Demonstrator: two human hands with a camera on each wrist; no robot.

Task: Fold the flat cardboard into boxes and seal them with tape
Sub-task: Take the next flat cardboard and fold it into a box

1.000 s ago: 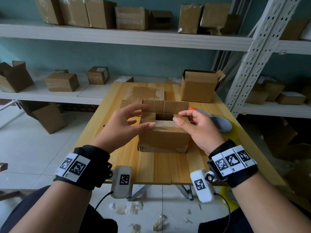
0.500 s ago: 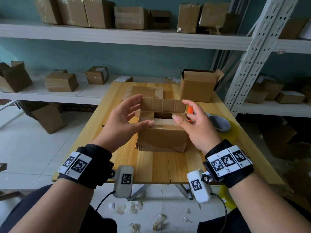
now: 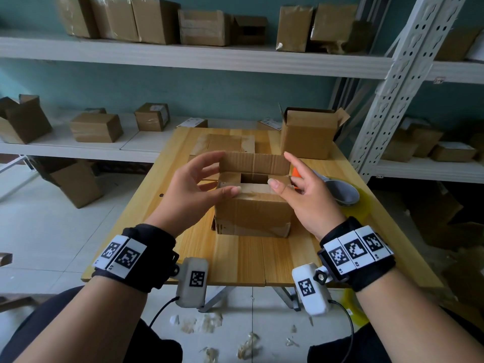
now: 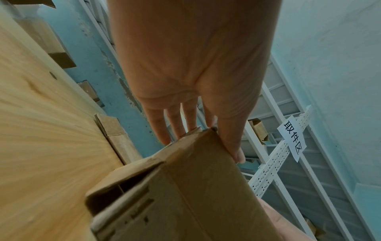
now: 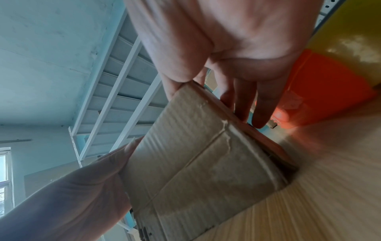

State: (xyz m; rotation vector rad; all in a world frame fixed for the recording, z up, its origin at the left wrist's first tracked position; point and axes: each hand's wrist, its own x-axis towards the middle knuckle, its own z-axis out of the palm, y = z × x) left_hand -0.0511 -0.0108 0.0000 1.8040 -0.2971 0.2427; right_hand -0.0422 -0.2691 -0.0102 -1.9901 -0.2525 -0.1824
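hands [image 3: 246, 195] flank box [image 3: 254, 213]; wrist view shows shelf label [image 4: 291, 138].

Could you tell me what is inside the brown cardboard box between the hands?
Through the gap in the brown cardboard box only dark interior and bare cardboard show, with nothing visible inside; its folded flaps cover the rest.

The head view looks forward and down from above the surface [image 3: 243, 260], taking in both forearms, the cardboard box [image 3: 252, 213] and the shelves [image 3: 183, 55] behind. Each wrist view sits low and very close under its palm, looking up along the fingers: left hand [image 4: 191, 65], right hand [image 5: 237, 40]. All three views share the box and the wooden surface.
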